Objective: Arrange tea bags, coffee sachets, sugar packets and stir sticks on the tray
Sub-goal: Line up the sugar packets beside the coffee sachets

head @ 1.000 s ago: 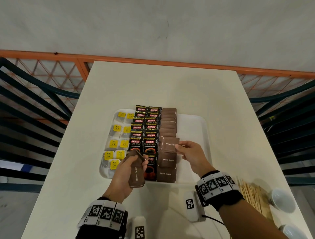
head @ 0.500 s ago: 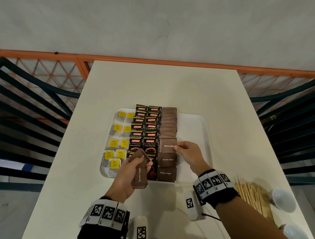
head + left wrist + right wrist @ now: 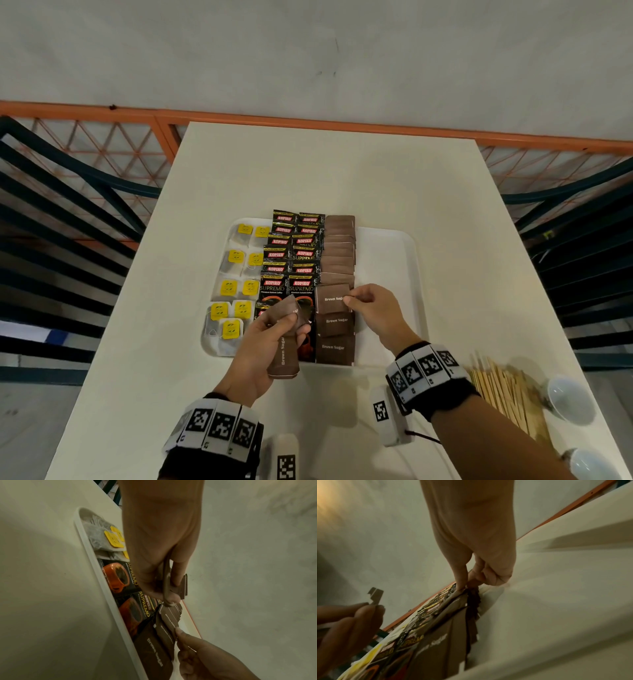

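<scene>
A white tray (image 3: 394,246) holds tea bags with yellow tags (image 3: 236,284) on the left, black Kopiko coffee sachets (image 3: 291,253) in the middle and a column of brown sugar packets (image 3: 337,250) beside them. My right hand (image 3: 371,308) pinches the right edge of one brown sugar packet (image 3: 330,299) lying in that column. My left hand (image 3: 270,342) grips a small stack of brown sugar packets (image 3: 284,356) just above the tray's near edge. In the left wrist view the stack (image 3: 183,586) sticks out past my fingers (image 3: 161,582). Wooden stir sticks (image 3: 507,394) lie on the table at the near right.
The right part of the tray is bare. Two white cups (image 3: 565,397) stand beside the stir sticks at the table's near right corner. Dark chairs (image 3: 68,222) flank the table on both sides. An orange railing (image 3: 308,120) runs behind the far edge.
My right hand has slid the pinched sugar packet slightly left, squaring it into the column. My left hand with its stack has lifted a little toward the tray.
</scene>
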The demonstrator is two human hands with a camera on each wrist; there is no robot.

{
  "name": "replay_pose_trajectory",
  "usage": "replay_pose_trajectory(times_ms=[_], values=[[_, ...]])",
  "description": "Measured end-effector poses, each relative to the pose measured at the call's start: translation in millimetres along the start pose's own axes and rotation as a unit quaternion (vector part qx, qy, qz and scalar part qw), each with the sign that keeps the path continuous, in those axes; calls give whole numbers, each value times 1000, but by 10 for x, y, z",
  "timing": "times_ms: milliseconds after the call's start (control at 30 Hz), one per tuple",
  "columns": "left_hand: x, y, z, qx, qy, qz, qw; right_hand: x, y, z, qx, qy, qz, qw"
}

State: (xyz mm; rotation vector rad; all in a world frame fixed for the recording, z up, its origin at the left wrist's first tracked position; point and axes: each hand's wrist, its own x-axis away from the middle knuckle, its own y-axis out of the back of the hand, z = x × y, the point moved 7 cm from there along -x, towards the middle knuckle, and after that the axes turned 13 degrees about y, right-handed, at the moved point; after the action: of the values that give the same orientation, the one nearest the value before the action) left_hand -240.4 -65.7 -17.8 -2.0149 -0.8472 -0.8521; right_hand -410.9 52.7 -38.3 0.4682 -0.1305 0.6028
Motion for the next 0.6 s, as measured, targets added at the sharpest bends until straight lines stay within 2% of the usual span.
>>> replay_pose_trajectory(times_ms=[100, 167, 300, 367, 467, 600], values=[[-11, -11, -12, -21, -5, -8, 1000, 41, 21, 101, 28, 26, -23, 999], [-28, -39, -14, -23, -3, -5, 1000, 99, -7, 282, 44, 66, -13, 997], [-45, -104, 6, -41, 18, 8, 999, 278, -292, 573, 40, 116, 157, 980], [-40, -132, -7, -64, 10, 12, 998, 331, -367, 606, 30, 128, 197, 971], [-31, -133, -65, -94, -29, -2, 995, 308, -336, 580, -2, 115, 193, 974], [-46, -56, -132, -117, -50, -38, 991, 284, -285, 510, -90, 57, 198, 974]])
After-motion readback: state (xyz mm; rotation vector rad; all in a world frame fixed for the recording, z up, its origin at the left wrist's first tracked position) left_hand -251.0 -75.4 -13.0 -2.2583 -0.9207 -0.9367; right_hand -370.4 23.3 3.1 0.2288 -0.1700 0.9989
